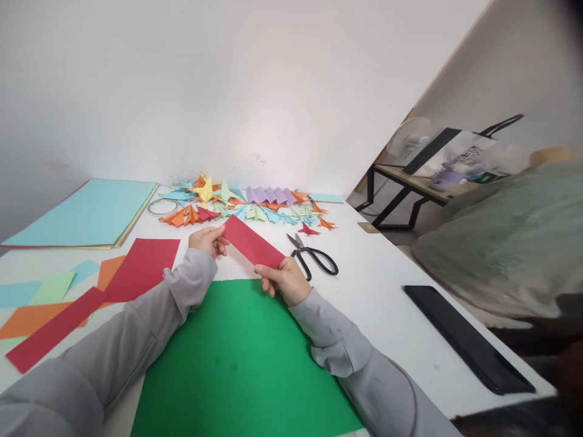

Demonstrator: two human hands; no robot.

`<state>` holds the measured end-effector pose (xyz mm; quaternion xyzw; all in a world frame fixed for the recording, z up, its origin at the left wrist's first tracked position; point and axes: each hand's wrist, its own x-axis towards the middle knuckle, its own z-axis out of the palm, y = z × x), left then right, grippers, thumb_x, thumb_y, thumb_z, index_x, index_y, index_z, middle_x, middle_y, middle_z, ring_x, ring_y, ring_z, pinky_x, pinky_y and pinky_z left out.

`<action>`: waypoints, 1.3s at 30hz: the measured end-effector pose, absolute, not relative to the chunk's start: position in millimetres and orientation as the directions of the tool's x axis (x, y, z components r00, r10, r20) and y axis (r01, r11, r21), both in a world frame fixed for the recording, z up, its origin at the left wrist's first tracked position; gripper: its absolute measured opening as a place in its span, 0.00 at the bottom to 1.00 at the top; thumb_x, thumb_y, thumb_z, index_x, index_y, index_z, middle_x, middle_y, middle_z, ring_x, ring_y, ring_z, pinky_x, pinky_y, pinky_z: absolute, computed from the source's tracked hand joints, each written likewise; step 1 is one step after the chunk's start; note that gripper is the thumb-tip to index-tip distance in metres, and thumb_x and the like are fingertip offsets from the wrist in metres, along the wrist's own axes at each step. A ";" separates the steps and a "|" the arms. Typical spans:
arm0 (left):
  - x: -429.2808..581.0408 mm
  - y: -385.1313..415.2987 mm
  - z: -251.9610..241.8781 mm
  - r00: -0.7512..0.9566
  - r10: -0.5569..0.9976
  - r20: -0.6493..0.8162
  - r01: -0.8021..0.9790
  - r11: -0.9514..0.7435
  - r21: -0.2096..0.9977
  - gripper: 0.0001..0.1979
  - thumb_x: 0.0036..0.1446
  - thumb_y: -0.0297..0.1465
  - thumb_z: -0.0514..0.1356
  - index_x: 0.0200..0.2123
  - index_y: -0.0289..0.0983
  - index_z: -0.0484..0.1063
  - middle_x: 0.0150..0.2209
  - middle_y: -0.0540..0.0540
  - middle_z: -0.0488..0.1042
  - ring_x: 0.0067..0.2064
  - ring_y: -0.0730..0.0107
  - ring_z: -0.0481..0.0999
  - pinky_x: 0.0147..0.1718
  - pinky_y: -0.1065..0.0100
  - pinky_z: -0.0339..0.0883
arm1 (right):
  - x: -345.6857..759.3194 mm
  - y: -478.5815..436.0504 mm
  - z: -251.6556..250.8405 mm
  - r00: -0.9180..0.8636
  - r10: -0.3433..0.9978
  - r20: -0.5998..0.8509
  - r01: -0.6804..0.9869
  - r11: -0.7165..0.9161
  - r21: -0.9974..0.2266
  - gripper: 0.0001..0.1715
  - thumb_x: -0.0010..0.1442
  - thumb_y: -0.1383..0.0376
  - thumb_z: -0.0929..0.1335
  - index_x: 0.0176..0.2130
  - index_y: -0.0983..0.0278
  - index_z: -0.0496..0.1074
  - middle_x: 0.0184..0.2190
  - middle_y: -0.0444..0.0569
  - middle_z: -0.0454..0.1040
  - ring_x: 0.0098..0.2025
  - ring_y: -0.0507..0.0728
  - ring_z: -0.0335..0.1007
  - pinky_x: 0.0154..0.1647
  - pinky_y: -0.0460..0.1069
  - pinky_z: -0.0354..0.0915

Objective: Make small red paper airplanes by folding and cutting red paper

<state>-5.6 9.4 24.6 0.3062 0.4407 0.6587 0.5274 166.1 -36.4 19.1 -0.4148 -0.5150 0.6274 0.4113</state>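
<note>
Both hands hold a red paper strip (252, 242) just above the white table. My left hand (208, 240) pinches its far left end. My right hand (285, 280) pinches its near right end. Under my forearms lies a large green sheet (237, 364). Black scissors (314, 256) rest on the table just right of the strip. A bigger red sheet (142, 267) and a long red strip (54, 331) lie to the left.
A heap of folded coloured paper shapes (246, 206) lines the wall. A stack of coloured sheets (86, 212), light blue on top, sits at the far left, with loose orange, green and blue scraps (45, 291) nearer. A black flat bar (464, 337) lies near the right edge.
</note>
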 end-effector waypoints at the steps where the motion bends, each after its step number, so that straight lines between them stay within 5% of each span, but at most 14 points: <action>1: -6.0 10.3 23.9 -0.261 0.963 -0.065 -0.431 -0.056 0.901 0.09 0.37 0.30 0.63 0.14 0.33 0.66 0.11 0.49 0.68 0.10 0.77 0.60 0.08 0.74 0.56 | 166.2 -36.2 18.7 -0.321 0.942 -0.099 -0.086 -0.134 -0.987 0.19 0.41 0.58 0.72 0.13 0.68 0.67 0.08 0.44 0.66 0.07 0.45 0.54 0.07 0.41 0.49; 14: -8.4 8.8 27.4 -0.203 0.973 -0.110 -0.489 -0.003 0.873 0.19 0.40 0.43 0.62 0.14 0.35 0.63 0.11 0.48 0.68 0.09 0.75 0.60 0.07 0.71 0.57 | 172.7 -30.5 16.8 -0.293 0.948 -0.122 -0.183 -0.181 -0.966 0.14 0.38 0.60 0.73 0.18 0.69 0.70 0.06 0.41 0.64 0.06 0.45 0.51 0.06 0.41 0.47; 20: -3.0 0.9 23.7 -0.006 0.999 -0.048 -0.389 0.042 0.920 0.15 0.28 0.32 0.70 0.17 0.32 0.68 0.13 0.50 0.69 0.10 0.76 0.62 0.08 0.73 0.60 | 179.1 -23.4 15.1 -0.254 0.963 -0.093 -0.203 -0.147 -0.968 0.16 0.37 0.60 0.74 0.17 0.68 0.68 0.07 0.41 0.65 0.07 0.45 0.53 0.06 0.41 0.49; 26: 6.3 -10.6 20.8 0.120 0.992 -0.045 -0.248 0.074 0.966 0.16 0.33 0.37 0.68 0.19 0.29 0.72 0.17 0.45 0.73 0.12 0.74 0.66 0.11 0.69 0.67 | 178.8 -19.9 18.2 -0.016 0.993 -0.114 -0.427 -0.110 -0.898 0.17 0.34 0.61 0.76 0.21 0.66 0.68 0.10 0.38 0.66 0.10 0.44 0.54 0.10 0.40 0.53; 39: 17.8 -24.8 25.4 0.176 0.981 -0.086 -0.145 0.112 0.983 0.19 0.39 0.42 0.65 0.26 0.30 0.70 0.15 0.43 0.73 0.14 0.67 0.70 0.12 0.70 0.65 | 172.1 -25.5 17.2 -0.091 0.985 -0.147 -0.478 -0.173 -0.861 0.18 0.32 0.64 0.77 0.24 0.67 0.71 0.14 0.40 0.67 0.16 0.46 0.61 0.17 0.41 0.62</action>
